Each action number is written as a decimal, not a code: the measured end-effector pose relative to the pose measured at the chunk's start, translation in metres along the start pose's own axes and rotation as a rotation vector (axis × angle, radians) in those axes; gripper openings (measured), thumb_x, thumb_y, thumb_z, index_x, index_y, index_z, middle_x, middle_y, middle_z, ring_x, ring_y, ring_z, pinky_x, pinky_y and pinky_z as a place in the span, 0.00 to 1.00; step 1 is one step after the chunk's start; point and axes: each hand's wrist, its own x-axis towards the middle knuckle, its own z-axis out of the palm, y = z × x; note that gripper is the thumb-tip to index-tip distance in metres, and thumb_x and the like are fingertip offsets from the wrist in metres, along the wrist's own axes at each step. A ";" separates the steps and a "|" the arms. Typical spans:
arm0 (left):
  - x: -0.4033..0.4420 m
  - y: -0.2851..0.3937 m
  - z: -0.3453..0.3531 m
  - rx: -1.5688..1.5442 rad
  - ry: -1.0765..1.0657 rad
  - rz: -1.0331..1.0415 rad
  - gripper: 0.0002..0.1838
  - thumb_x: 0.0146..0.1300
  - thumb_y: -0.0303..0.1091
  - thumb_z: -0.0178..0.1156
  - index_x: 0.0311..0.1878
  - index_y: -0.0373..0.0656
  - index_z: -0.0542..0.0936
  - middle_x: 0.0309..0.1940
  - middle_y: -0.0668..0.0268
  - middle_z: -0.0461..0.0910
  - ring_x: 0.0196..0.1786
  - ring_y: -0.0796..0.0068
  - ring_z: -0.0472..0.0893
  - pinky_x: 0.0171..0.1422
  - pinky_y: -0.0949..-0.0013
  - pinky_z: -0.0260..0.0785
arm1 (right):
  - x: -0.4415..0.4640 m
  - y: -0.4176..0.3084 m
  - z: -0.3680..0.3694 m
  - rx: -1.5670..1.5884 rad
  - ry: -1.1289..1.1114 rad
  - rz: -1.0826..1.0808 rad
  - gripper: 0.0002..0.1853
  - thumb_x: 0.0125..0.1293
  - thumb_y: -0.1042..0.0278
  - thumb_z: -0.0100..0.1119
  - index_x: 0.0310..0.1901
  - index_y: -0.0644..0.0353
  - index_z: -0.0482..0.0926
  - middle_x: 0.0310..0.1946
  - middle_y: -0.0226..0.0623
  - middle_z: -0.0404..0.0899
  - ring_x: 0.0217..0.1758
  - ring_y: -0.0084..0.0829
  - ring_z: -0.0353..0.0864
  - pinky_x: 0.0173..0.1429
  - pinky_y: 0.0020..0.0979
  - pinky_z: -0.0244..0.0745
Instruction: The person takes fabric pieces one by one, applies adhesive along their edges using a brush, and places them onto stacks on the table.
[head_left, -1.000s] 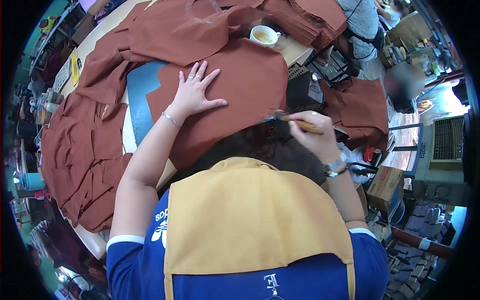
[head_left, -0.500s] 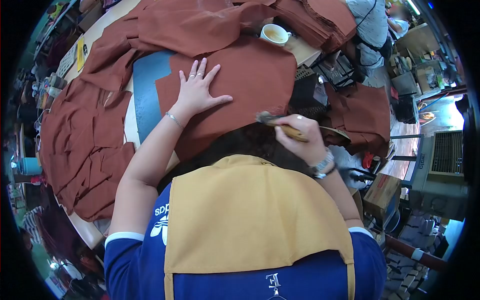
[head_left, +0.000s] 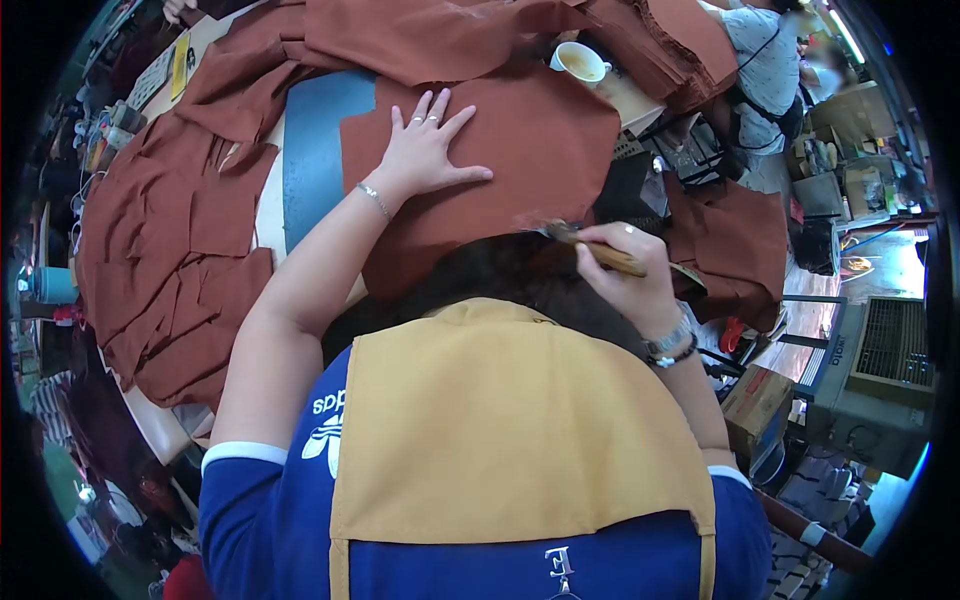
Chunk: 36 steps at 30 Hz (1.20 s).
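Observation:
My left hand [head_left: 430, 150] lies flat with fingers spread on a reddish-brown leather-like piece [head_left: 540, 140]. Under that piece's left side shows a blue-grey board [head_left: 325, 160]. My right hand [head_left: 632, 275] is wrapped round the wooden handle of a brush [head_left: 615, 258]. The bristle end points left and meets the near right edge of the brown piece, where a pale, whitish smear shows. A white cup [head_left: 580, 63] with a tan liquid in it stands just beyond the piece's far right corner.
Piles of brown pieces [head_left: 170, 270] cover the left of the table, and another stack [head_left: 660, 50] is at the back right. More brown pieces [head_left: 735, 245] hang at the right. A person in a light patterned top [head_left: 765, 75] is beyond. A cardboard box [head_left: 757, 408] stands lower right.
The camera view has shifted, so the table and both hands appear further right. The brush has turned slightly and its tip sits at the piece's near edge. My left hand stays pressed on the piece.

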 end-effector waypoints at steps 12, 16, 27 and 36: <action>0.011 0.000 0.005 -0.017 0.002 0.054 0.60 0.47 0.86 0.55 0.79 0.57 0.62 0.82 0.49 0.49 0.83 0.45 0.46 0.79 0.26 0.36 | 0.019 -0.014 0.031 0.121 -0.060 -0.136 0.09 0.57 0.74 0.69 0.40 0.63 0.84 0.35 0.47 0.86 0.37 0.44 0.87 0.44 0.37 0.82; 0.015 -0.001 0.005 -0.006 0.011 0.083 0.60 0.48 0.86 0.55 0.79 0.58 0.62 0.81 0.48 0.50 0.83 0.45 0.46 0.79 0.25 0.36 | 0.025 -0.016 0.046 0.129 -0.164 -0.156 0.08 0.58 0.72 0.68 0.40 0.62 0.84 0.33 0.45 0.85 0.36 0.43 0.87 0.44 0.36 0.82; 0.027 0.000 0.005 0.031 0.010 0.149 0.58 0.49 0.85 0.56 0.79 0.59 0.62 0.81 0.49 0.51 0.83 0.45 0.48 0.79 0.25 0.38 | 0.038 -0.021 0.064 0.146 -0.203 -0.271 0.08 0.58 0.74 0.68 0.41 0.61 0.84 0.34 0.44 0.85 0.36 0.44 0.86 0.44 0.37 0.82; 0.037 0.001 0.005 -0.013 0.013 0.193 0.57 0.49 0.83 0.58 0.78 0.57 0.65 0.81 0.49 0.52 0.83 0.46 0.48 0.79 0.26 0.40 | 0.050 -0.029 0.073 0.190 -0.278 -0.337 0.08 0.58 0.74 0.67 0.40 0.61 0.84 0.34 0.44 0.85 0.38 0.42 0.86 0.46 0.37 0.82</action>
